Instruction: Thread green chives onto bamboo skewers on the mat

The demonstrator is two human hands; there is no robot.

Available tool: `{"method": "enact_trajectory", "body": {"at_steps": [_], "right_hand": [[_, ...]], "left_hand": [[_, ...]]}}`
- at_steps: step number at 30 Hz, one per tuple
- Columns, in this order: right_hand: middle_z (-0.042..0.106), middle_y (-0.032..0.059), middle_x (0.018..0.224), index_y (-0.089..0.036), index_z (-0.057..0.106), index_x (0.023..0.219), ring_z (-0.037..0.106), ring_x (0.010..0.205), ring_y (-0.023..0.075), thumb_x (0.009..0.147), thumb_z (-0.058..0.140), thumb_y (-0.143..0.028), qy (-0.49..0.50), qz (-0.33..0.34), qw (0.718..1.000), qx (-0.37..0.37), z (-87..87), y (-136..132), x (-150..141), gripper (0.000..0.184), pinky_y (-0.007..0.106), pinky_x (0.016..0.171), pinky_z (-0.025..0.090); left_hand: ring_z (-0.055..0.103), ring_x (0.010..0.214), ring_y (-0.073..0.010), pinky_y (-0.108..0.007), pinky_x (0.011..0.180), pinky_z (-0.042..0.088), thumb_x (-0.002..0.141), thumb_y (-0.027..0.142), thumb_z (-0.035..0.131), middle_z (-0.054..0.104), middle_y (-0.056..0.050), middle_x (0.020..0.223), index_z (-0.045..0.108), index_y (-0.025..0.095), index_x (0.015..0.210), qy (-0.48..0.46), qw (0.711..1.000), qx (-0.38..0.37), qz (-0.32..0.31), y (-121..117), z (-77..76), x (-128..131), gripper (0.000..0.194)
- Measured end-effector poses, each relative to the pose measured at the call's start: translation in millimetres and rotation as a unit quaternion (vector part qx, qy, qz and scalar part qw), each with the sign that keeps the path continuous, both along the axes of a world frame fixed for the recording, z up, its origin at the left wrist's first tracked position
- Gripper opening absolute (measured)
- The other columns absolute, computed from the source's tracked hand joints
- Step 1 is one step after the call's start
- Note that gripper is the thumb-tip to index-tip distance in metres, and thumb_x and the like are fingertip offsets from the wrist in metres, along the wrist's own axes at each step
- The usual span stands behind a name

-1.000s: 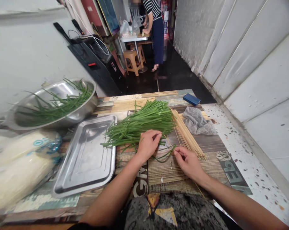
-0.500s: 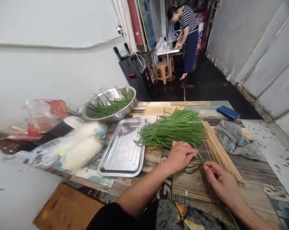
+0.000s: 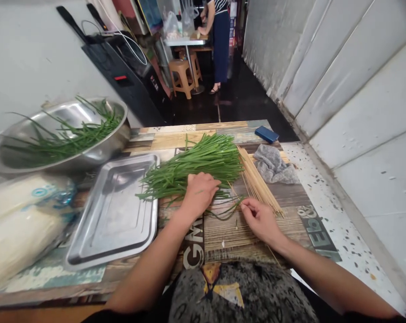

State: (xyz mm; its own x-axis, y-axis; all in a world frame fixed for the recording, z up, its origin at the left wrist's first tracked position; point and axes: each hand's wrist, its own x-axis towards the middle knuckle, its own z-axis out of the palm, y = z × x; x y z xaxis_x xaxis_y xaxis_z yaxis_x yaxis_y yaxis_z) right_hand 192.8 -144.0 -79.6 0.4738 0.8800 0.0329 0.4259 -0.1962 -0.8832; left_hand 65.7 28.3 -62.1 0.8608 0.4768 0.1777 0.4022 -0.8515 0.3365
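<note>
A heap of green garlic chives (image 3: pixel 203 157) lies across the middle of the table. My left hand (image 3: pixel 201 193) is at its near edge, fingers curled down and closed onto some chives; the fingertips are partly hidden. To the right, my right hand (image 3: pixel 261 220) pinches the end of a few chive strands (image 3: pixel 225 212), which bend in a loose loop between both hands. A thin skewer (image 3: pixel 234 190) shows just past its fingertips, and its line seems to continue below the palm. A bundle of bamboo skewers (image 3: pixel 258 179) lies right of the heap.
A metal tray (image 3: pixel 156 215) stands left of the heap, with a steel bowl of chives (image 3: pixel 122 130) behind it. Bagged white food (image 3: pixel 24 224) sits front left. A grey cloth (image 3: pixel 273 163) and blue box (image 3: pixel 266 134) lie at right. Another person (image 3: pixel 220 45) works at a far table.
The view has swung down and to the left, so the bowl and tray appear larger. My left hand has shifted onto the near edge of the chives; my right hand keeps its pinch.
</note>
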Motion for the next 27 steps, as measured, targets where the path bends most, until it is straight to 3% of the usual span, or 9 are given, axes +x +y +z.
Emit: {"method": "enact_trajectory", "body": {"at_steps": [9, 15, 19, 21, 22, 24, 25, 27], "right_hand": [[0.049, -0.0024, 0.057, -0.018, 0.057, 0.075, 0.042, 0.049, 0.0107, 0.085, 0.043, -0.033, 0.009, 0.011, 1.000, -0.002, -5.0, 0, 1, 0.022, 0.022, 0.048, 0.031], [0.050, -0.0016, 0.059, -0.018, 0.056, 0.075, 0.044, 0.052, 0.0119, 0.085, 0.043, -0.035, 0.015, 0.012, 1.000, -0.001, -8.6, 0, 0, 0.024, 0.023, 0.050, 0.032], [0.051, -0.0009, 0.060, -0.019, 0.056, 0.076, 0.045, 0.053, 0.0129, 0.086, 0.041, -0.035, 0.016, 0.013, 1.000, -0.001, -12.9, 1, 1, 0.024, 0.024, 0.052, 0.033], [0.051, -0.0007, 0.061, -0.019, 0.055, 0.076, 0.046, 0.053, 0.0131, 0.086, 0.040, -0.034, 0.022, 0.013, 1.000, 0.001, -14.6, 1, 1, 0.024, 0.025, 0.052, 0.034], [0.051, -0.0006, 0.061, -0.019, 0.055, 0.076, 0.046, 0.054, 0.0132, 0.086, 0.040, -0.034, 0.026, 0.012, 1.000, 0.002, -14.9, 1, 1, 0.024, 0.025, 0.053, 0.034], [0.051, -0.0007, 0.061, -0.019, 0.055, 0.076, 0.046, 0.054, 0.0131, 0.086, 0.040, -0.033, 0.034, 0.009, 0.999, 0.008, -14.0, 1, 0, 0.023, 0.025, 0.052, 0.033], [0.051, -0.0010, 0.060, -0.019, 0.055, 0.076, 0.046, 0.053, 0.0129, 0.086, 0.040, -0.033, 0.038, 0.007, 0.999, 0.013, -12.9, 0, 0, 0.023, 0.024, 0.052, 0.033], [0.049, -0.0018, 0.059, -0.019, 0.055, 0.076, 0.044, 0.052, 0.0121, 0.086, 0.041, -0.031, 0.043, 0.004, 0.999, 0.019, -9.7, -1, -1, 0.022, 0.024, 0.051, 0.032]], "left_hand": [[0.048, 0.087, -0.0202, -0.037, 0.074, 0.025, 0.090, 0.030, 0.054, 0.062, -0.003, 0.085, 0.071, 0.026, 0.084, 0.017, 0.995, 0.093, 0.008, -4, -6.6, 12, 0.019], [0.050, 0.086, -0.0191, -0.037, 0.075, 0.028, 0.091, 0.028, 0.051, 0.064, -0.003, 0.084, 0.070, 0.023, 0.086, -0.001, 0.996, 0.085, 0.005, -9, -7.7, 13, 0.020], [0.053, 0.088, -0.0183, -0.037, 0.081, 0.033, 0.094, 0.030, 0.045, 0.067, -0.003, 0.091, 0.068, 0.023, 0.096, -0.033, 0.997, 0.065, 0.002, -9, 0.9, 7, 0.024], [0.054, 0.102, -0.0197, -0.038, 0.089, 0.036, 0.092, 0.035, 0.048, 0.065, -0.006, 0.109, 0.063, 0.024, 0.111, -0.043, 0.998, 0.054, -0.014, -3, 9.8, -3, 0.027], [0.050, 0.114, -0.0223, -0.039, 0.095, 0.036, 0.089, 0.041, 0.053, 0.059, -0.008, 0.123, 0.057, 0.024, 0.123, -0.035, 0.998, 0.051, -0.021, 2, 14.5, -10, 0.038], [0.031, 0.136, -0.0307, -0.044, 0.107, 0.030, 0.073, 0.055, 0.068, 0.035, -0.014, 0.148, 0.032, 0.024, 0.144, 0.007, 0.998, 0.053, -0.016, 16, 22.4, -24, 0.086], [0.020, 0.141, -0.0351, -0.048, 0.110, 0.027, 0.062, 0.060, 0.073, 0.022, -0.016, 0.153, 0.018, 0.023, 0.149, 0.037, 0.998, 0.056, 0.000, 25, 24.8, -30, 0.109], [0.008, 0.142, -0.0412, -0.054, 0.111, 0.022, 0.047, 0.064, 0.079, 0.008, -0.021, 0.156, 0.007, 0.021, 0.150, 0.094, 0.992, 0.071, 0.034, 43, 26.1, -38, 0.133]]}}
